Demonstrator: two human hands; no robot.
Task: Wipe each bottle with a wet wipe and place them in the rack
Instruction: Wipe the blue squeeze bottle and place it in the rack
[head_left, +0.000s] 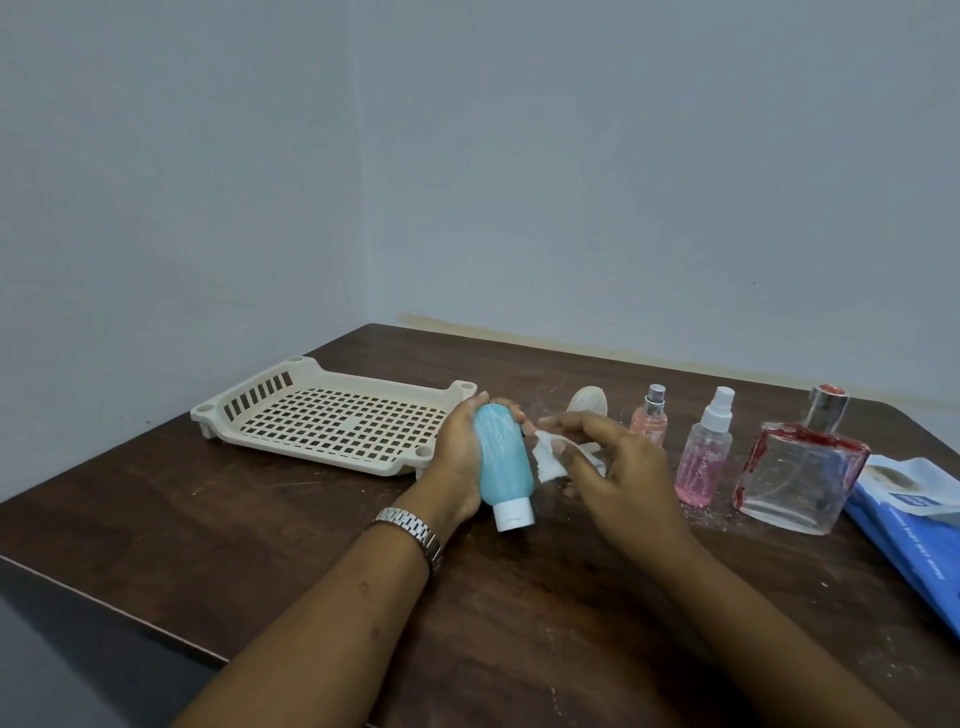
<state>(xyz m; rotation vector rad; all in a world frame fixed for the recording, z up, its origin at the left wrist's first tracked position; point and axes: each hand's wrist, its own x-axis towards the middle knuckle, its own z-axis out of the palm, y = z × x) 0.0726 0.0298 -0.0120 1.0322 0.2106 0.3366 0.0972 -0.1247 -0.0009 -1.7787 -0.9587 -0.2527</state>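
My left hand (457, 457) grips a light blue bottle (503, 460) with a white cap, held tilted with the cap toward me above the table. My right hand (618, 467) pinches a crumpled white wet wipe (550, 460) just right of the bottle. The cream plastic rack (332, 415) lies on the table to the left with nothing in it. Right of my hands stand a small pink spray bottle (649, 423), a taller pink spray bottle (706, 457) and a square clear glass bottle (802, 470) with red marks. A pale rounded bottle (587, 402) shows behind my right hand.
A blue wet-wipe pack (914, 525) lies at the table's right edge. The dark wooden table (311, 535) stands in a corner of pale walls, its left edge running diagonally at the lower left. White specks are scattered on the wood near the bottles.
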